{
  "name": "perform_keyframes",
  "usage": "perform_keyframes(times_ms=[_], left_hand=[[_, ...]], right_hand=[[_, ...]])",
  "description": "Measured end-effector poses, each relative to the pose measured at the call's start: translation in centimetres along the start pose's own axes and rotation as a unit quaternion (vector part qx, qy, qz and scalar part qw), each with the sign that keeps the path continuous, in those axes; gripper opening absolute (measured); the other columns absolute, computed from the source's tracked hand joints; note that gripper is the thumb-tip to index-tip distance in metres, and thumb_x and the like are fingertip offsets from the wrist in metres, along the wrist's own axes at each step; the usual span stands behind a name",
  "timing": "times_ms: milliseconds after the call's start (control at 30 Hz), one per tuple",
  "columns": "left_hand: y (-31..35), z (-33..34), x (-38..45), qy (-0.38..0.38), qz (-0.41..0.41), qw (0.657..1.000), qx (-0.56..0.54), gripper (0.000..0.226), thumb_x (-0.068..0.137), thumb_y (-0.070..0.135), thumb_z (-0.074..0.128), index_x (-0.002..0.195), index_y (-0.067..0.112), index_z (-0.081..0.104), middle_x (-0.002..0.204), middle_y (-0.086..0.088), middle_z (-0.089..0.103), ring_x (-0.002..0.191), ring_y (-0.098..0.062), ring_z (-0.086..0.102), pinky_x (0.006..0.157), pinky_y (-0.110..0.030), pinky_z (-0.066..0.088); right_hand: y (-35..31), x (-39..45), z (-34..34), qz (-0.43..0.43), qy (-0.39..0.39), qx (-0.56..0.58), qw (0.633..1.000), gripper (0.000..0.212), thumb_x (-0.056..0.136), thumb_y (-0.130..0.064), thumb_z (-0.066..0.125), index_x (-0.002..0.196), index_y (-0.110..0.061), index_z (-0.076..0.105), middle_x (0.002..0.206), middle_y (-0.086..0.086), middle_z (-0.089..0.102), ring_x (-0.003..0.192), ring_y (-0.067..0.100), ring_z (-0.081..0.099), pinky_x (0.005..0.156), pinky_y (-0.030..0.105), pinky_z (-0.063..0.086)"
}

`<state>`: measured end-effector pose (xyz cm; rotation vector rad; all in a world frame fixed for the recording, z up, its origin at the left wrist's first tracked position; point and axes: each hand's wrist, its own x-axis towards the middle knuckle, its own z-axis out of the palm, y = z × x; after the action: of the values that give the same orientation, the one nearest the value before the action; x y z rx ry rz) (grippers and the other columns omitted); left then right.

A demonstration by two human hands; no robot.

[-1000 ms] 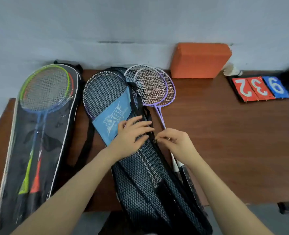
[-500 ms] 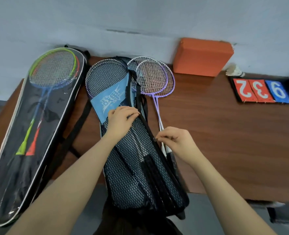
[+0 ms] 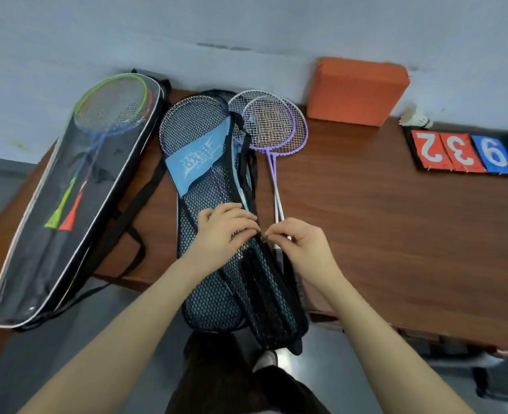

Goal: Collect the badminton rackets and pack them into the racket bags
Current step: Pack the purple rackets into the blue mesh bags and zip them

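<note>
A black mesh racket bag (image 3: pixel 217 282) with a light blue panel lies on the brown table (image 3: pixel 396 222), a racket inside it. My left hand (image 3: pixel 224 231) presses on the bag's mesh near its zipper edge. My right hand (image 3: pixel 299 245) pinches a small zipper pull at the bag's right edge, fingertips almost touching the left hand. Two purple and white rackets (image 3: pixel 272 127) lie beside the bag on the right, their handles hidden under my right hand. A clear-fronted black racket bag (image 3: pixel 76 204) at the left holds green, orange and blue rackets.
An orange foam block (image 3: pixel 357 91) leans on the wall at the back. A shuttlecock (image 3: pixel 415 118) and a flip scoreboard (image 3: pixel 461 152) sit at the right. Both bags overhang the table's near edge; my legs and a shoe (image 3: pixel 266 360) are below.
My left hand slid down the mesh bag from the blue panel and now meets my right hand at the zipper. The camera tilted down, showing the floor.
</note>
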<state>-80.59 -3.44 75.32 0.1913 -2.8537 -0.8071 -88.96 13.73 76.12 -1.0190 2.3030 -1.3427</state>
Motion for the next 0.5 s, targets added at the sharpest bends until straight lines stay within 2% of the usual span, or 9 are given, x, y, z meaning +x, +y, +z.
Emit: perform_keyframes(times_ms=[100, 200, 267, 367, 500], left_hand=[[0.0, 0.3, 0.0, 0.038, 0.01, 0.999, 0.022, 0.042, 0.084, 0.054, 0.036, 0.087, 0.033, 0.072, 0.097, 0.023, 0.062, 0.11, -0.013, 0.047, 0.082, -0.028, 0.013], [0.5, 0.9, 0.8, 0.079, -0.019, 0.996, 0.028, 0.027, 0.088, 0.043, 0.05, 0.087, 0.029, 0.074, 0.096, 0.016, 0.065, 0.108, -0.015, 0.049, 0.082, -0.027, 0.013], [1.1, 1.4, 1.7, 0.112, -0.048, 0.992, 0.016, 0.017, 0.089, 0.032, 0.058, 0.087, 0.026, 0.074, 0.097, 0.014, 0.066, 0.11, -0.016, 0.049, 0.082, -0.025, 0.011], [1.8, 2.0, 2.9, 0.146, -0.113, 0.983, -0.023, 0.018, 0.09, 0.029, 0.057, 0.09, 0.024, 0.074, 0.101, 0.013, 0.065, 0.113, -0.013, 0.045, 0.085, -0.025, 0.011], [2.2, 3.1, 3.9, 0.149, -0.171, 0.973, -0.039, 0.02, 0.093, 0.03, 0.053, 0.096, 0.027, 0.072, 0.108, 0.012, 0.065, 0.115, -0.012, 0.042, 0.09, -0.03, 0.014]], right_hand=[[0.4, -0.7, 0.2, -0.003, 0.0, -0.022, 1.0, 0.013, 0.085, -0.01, 0.063, 0.083, -0.021, 0.071, 0.08, -0.014, 0.063, 0.078, 0.006, 0.06, 0.073, 0.028, 0.048], [0.9, -1.5, -0.7, 0.006, 0.027, -0.03, 0.999, 0.014, 0.086, -0.008, 0.061, 0.083, -0.018, 0.071, 0.082, -0.006, 0.065, 0.078, 0.012, 0.061, 0.072, 0.033, 0.049], [1.1, -2.2, -1.7, 0.014, 0.045, -0.026, 0.999, 0.014, 0.085, -0.005, 0.062, 0.083, -0.016, 0.071, 0.082, -0.003, 0.065, 0.077, 0.005, 0.06, 0.072, 0.025, 0.047], [1.9, -4.2, -3.6, 0.017, 0.077, -0.03, 0.996, 0.014, 0.082, 0.0, 0.063, 0.082, -0.011, 0.071, 0.08, -0.005, 0.064, 0.078, -0.007, 0.056, 0.072, 0.007, 0.039], [3.1, -6.8, -5.1, 0.032, 0.127, -0.052, 0.99, 0.015, 0.082, 0.002, 0.064, 0.08, -0.011, 0.071, 0.08, -0.005, 0.066, 0.081, -0.008, 0.057, 0.075, 0.004, 0.039]])
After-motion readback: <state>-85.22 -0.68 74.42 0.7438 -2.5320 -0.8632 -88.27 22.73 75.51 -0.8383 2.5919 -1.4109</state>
